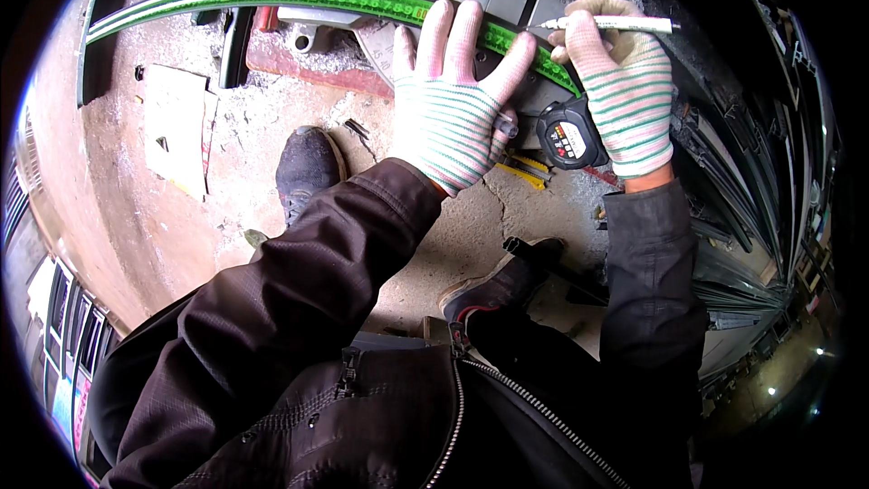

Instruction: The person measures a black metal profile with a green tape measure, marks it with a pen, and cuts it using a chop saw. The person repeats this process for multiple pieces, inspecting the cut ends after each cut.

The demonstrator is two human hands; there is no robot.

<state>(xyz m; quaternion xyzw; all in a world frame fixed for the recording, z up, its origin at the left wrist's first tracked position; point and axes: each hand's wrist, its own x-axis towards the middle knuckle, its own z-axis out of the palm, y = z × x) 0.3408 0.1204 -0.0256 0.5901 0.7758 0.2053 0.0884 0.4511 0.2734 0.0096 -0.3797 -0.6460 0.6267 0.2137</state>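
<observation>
Numbers along the green tape blade (358, 2), small printed label (568, 142) on its black case (572, 112)

Green stripes band the pinkish-white knit gloves on the left hand (457, 127) and right hand (631, 104), set against a dark brown jacket (281, 281). Far side, a tape measure blade (358, 0) shows bright green with dark markings; at right are its black case (574, 112), with a red-and-white label (568, 141), and a white pen (638, 25).

Pale floor (249, 158), cracked and dusted with whitish specks. Long dark strips (760, 163) crowd the right side; barred frames (65, 317) show at lower left (bowed near the rim). Bright glints (819, 351) dot the dim lower right.
</observation>
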